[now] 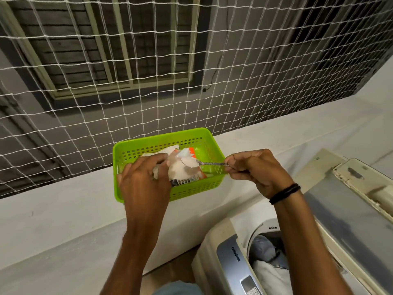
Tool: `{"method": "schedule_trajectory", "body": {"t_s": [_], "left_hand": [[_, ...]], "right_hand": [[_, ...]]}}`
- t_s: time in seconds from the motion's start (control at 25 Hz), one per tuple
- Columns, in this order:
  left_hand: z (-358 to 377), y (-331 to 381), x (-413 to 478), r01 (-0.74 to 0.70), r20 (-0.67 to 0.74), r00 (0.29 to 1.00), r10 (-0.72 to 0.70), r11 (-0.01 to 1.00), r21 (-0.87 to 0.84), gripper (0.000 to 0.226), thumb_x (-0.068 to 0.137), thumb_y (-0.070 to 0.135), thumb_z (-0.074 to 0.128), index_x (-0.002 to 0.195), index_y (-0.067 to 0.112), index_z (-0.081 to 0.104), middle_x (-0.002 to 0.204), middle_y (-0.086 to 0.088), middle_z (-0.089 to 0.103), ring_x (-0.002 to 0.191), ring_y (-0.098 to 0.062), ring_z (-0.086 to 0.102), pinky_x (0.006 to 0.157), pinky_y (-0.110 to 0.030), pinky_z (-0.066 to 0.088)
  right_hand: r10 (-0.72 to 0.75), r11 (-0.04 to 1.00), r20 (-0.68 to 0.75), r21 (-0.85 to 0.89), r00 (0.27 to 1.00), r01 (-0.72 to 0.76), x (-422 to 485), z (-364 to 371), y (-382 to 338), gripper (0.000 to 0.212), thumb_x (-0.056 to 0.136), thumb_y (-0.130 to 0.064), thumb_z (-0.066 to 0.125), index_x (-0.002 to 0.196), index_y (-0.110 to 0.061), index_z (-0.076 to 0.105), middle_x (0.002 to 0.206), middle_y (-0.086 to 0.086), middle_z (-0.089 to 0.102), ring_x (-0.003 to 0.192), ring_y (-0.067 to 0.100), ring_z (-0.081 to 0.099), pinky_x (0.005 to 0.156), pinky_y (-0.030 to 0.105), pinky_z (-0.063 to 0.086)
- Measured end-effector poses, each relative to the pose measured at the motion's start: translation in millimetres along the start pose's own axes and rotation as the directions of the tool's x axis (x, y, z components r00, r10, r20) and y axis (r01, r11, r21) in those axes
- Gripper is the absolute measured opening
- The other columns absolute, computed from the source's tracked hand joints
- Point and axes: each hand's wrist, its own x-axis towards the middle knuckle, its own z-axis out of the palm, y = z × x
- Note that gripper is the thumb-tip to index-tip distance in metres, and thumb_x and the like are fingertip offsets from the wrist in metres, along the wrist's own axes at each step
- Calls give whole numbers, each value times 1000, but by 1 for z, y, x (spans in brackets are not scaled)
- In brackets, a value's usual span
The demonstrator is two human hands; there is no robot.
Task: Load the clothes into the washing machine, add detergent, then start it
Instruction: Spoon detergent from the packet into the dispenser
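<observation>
Both hands are busy with the detergent: the left hand [146,177] is curled round the crumpled detergent packet [182,173], steadying it inside the green basket [127,145]. The right hand [255,169] pinches the handle of a metal spoon [210,163], whose bowl carries a heap of white powder [190,161] just above the packet. A spill looks the likeliest mishap. The basket sits by the far edge of the white worktop [63,209], and the heaped spoon must cross open worktop to the washing machine [229,262], which stands off the near edge at the right. Any tilt or jolt would probably scatter powder short of the drum [255,233]. The clothes [265,252] already lie in that open drum, well apart from both hands and low beside the right forearm.
</observation>
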Motion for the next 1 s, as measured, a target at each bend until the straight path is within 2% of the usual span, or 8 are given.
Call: {"method": "schedule_trajectory", "body": {"t_s": [0.16,0.4,0.52,0.64,0.72,0.8,0.92,1.0], "left_hand": [[18,16,-11,-72,32,997,75,993,-98,14,90,27,65,100,30,74,104,3,74,83,-30,64,85,-48,50],[63,58,-47,-184,192,952,238,947,-264,12,90,27,66,99,26,74,93,0,74,70,-27,62,77,-49,51],[93,79,-73,-242,315,892,324,931,-272,14,87,19,72,100,23,74,91,1,74,70,-24,60,73,-44,50],[133,95,-98,-183,471,804,363,905,-385,16,87,16,72,102,20,73,95,4,74,71,-20,64,67,-38,55],[166,104,-120,-97,632,699,334,920,-380,19,87,19,71,105,20,72,98,8,73,76,-16,66,73,-34,56],[202,109,-144,14,794,546,267,945,-327,17,86,24,72,103,23,73,97,9,74,81,-13,68,79,-29,55],[262,120,-185,307,977,198,84,941,-143,9,82,26,75,90,22,75,91,1,74,84,-17,68,74,-26,53],[299,128,-213,436,996,-36,-78,896,86,9,80,27,74,78,18,72,79,-5,69,70,-20,63,59,-24,44]], "right_hand": [[-1,997,-119,78,993,11,-22,-37,12,16,89,7,60,81,2,73,74,16,72,66,19,72,60,26,60],[62,988,-374,157,925,-3,-67,-110,55,12,89,7,60,88,6,72,72,17,72,63,19,71,59,23,58],[131,976,-520,215,844,-18,-94,-147,88,17,89,8,60,80,1,73,70,14,72,65,20,71,60,25,60],[227,955,-651,294,724,-36,-117,-186,131,20,87,12,58,77,2,73,71,15,71,63,19,70,62,27,62],[297,936,-712,348,636,-48,-131,-213,163,17,86,12,58,79,7,72,75,18,71,64,21,70,56,25,59],[349,917,-751,397,560,-39,-141,-235,194,19,84,15,57,73,5,70,72,17,69,64,22,67,54,22,56],[401,909,-798,409,449,-83,-148,-261,246,34,81,14,63,55,-7,67,58,5,65,59,16,63,55,24,55],[424,905,-829,404,364,-135,-145,-271,282,32,78,5,70,50,-10,69,60,3,68,64,20,66,68,35,60]]}}
